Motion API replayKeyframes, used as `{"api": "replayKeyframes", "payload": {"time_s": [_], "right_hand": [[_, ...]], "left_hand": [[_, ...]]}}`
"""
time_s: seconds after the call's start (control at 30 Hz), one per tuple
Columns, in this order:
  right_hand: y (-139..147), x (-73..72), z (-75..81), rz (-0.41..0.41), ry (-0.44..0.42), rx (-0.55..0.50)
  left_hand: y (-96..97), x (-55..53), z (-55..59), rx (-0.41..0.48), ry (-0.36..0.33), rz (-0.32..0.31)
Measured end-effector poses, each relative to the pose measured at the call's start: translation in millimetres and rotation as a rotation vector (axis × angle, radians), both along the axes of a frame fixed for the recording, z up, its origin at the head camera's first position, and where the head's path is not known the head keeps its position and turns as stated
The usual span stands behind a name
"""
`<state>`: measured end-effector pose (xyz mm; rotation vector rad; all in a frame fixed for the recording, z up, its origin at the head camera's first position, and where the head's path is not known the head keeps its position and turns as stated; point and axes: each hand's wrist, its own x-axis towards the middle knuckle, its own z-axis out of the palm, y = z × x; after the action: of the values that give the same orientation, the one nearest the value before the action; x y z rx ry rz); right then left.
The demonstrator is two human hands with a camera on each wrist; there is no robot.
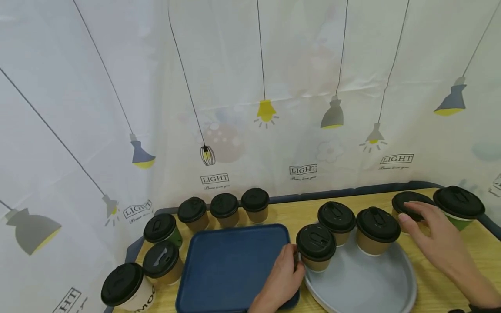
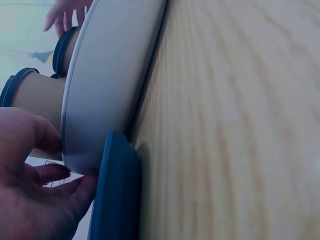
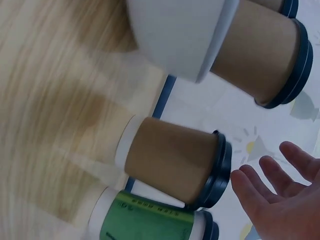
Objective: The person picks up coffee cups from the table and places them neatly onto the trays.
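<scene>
Right hand was empty, fingers loosely extended at the lid of the brown cup; contact, couldn't tell. Left hand had bent fingers at the rim of the grey tray, beside the tray's nearest cup; whether it gripped tray, cup or neither, couldn't tell.

Brown cup stood upright on the table, off the grey tray, just past its far right edge. Long axis vertical, lid up, so the right hand had it from above and the near side. Right hand was clearly the nearer one; left was well apart, across the grey tray. Key relation, as I judged it: lid right by the right fingertips, grey tray to the cup's left.

Close on its right, the green cup. Grey tray carried three cups toward its far left part. Left of that, the blue tray, with six more cups along its far and left sides. Behind everything, a lamp-print cloth.
</scene>
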<state>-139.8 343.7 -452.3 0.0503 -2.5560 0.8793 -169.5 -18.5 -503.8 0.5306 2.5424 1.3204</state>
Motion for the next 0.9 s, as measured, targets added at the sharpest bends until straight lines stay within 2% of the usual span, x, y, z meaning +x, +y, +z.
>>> {"api": "replayKeyframes", "payload": {"time_s": [0.23,0.4,0.57,0.73,0.83,0.9], "right_hand": [[8,3.2,-4.6,-0.037,-0.015,0.022],[9,3.6,-4.8,-0.055,-0.012,-0.001],[8,5.0,-5.2,-0.075,-0.008,-0.062],[7,5.8,-4.3,-0.095,0.011,-0.079],[7,6.4,-3.7,-0.099,0.015,-0.085],[8,7.1,-3.6,-0.095,0.018,-0.091]], "left_hand": [[0.0,2.8,-6.1,0.061,-0.04,0.026],[-4.0,5.6,-5.4,0.015,0.036,-0.012],[-12.4,7.5,0.2,-0.018,0.094,-0.054],[-21.5,9.1,5.5,-0.043,0.16,-0.077],[-26.3,8.1,6.6,-0.008,0.162,-0.079],[-27.7,6.1,6.6,0.035,0.137,-0.069]]}}
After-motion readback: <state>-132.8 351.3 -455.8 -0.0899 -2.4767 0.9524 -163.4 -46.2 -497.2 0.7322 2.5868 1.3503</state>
